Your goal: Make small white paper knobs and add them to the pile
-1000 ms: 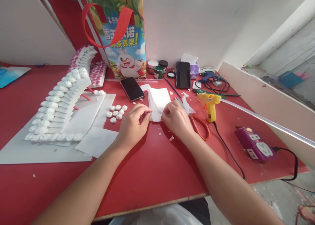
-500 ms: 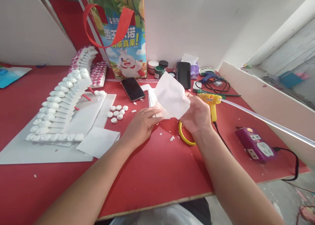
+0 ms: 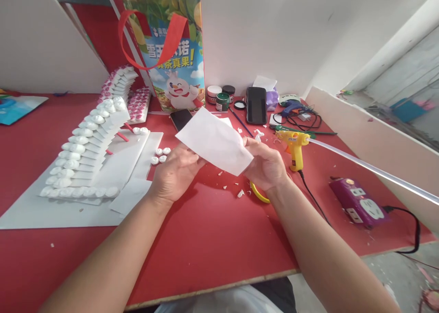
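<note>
A white sheet of paper (image 3: 214, 141) is held up above the red table between my two hands. My left hand (image 3: 178, 171) grips its left lower edge, the fingers partly hidden beneath the sheet. At the right end, my right hand (image 3: 265, 162) pinches the paper between thumb and fingers. Small white round pieces (image 3: 159, 155) lie just left of my left hand. Another white sheet (image 3: 132, 196) rests flat by my left wrist. Under my right hand a yellow ring (image 3: 259, 194), perhaps a tape roll, partly shows.
At left a curved white stepped model (image 3: 82, 155) stands on white board (image 3: 27, 212). Behind are a printed bag (image 3: 178, 61), paint jars (image 3: 222, 101) and a phone (image 3: 181, 119). A yellow glue gun (image 3: 293, 144) and purple power strip (image 3: 358, 201) are on the right.
My left hand has moved left and now grips the sheet's edge. The paper has turned and spread between both hands, now covering part of the phone.
</note>
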Demonstrator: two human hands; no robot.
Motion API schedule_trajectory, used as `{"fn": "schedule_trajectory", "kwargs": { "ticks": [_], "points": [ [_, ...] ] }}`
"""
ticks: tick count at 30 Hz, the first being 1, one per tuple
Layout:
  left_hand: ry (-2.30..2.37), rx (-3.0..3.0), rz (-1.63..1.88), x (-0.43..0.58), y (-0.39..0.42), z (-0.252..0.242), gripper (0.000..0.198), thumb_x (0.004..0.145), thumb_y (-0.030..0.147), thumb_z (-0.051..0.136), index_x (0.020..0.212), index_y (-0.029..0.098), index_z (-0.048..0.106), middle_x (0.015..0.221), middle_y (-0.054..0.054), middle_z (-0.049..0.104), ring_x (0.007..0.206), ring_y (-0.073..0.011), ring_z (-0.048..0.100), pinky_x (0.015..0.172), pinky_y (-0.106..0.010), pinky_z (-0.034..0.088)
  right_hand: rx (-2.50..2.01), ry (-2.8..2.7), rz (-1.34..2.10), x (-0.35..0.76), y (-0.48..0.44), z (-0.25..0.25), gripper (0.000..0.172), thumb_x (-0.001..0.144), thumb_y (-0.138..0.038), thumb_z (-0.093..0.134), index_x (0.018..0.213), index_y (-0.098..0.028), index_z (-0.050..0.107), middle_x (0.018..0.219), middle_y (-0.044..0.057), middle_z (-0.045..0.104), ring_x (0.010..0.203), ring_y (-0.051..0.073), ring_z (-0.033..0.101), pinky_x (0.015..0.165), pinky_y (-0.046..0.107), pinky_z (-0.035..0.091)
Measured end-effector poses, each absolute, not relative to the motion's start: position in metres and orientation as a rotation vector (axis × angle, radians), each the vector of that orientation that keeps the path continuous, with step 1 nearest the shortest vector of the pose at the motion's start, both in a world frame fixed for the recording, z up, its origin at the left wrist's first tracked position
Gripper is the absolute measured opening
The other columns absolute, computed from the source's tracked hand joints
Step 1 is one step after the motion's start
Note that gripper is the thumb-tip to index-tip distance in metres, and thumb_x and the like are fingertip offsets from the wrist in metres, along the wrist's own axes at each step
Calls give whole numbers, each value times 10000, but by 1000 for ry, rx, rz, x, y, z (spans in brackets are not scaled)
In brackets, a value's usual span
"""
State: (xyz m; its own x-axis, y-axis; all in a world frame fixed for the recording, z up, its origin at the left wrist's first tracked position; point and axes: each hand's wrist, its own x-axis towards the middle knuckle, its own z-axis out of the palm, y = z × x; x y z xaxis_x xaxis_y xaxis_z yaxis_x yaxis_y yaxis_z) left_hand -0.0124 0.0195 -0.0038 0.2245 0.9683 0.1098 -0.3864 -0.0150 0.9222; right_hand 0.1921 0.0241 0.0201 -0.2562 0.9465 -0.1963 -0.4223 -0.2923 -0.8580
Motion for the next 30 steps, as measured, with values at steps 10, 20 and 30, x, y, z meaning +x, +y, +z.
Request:
{"fn": "schedule_trajectory", "kwargs": {
  "ticks": [10,20,30],
  "points": [
    [963,767,1238,-2,15,-3,212,696,302,862,671,133,737,667,-42,707,583,-144,610,518,-254,447,-1123,-1112,1608,183,21,17,475,760,-656,778,830,-192,707,754,26,690,673,152,641,588,259,496],
    [1008,862,1246,-7,19,-6,257,671,324,882,633,147,700,554,27,577,455,-70,483,399,-201,362,-1208,-1158,1536,187,21,18,457,619,-403,915,967,-198,701,679,-7,711,548,155,637,490,267,485],
    [880,947,1278,-10,17,-5,110,721,182,706,777,166,800,531,14,616,435,-78,511,409,-189,401,-1108,-921,1590,185,22,16,131,681,-269,768,781,-187,744,613,-22,628,508,101,526,466,231,382]
  ]
}}
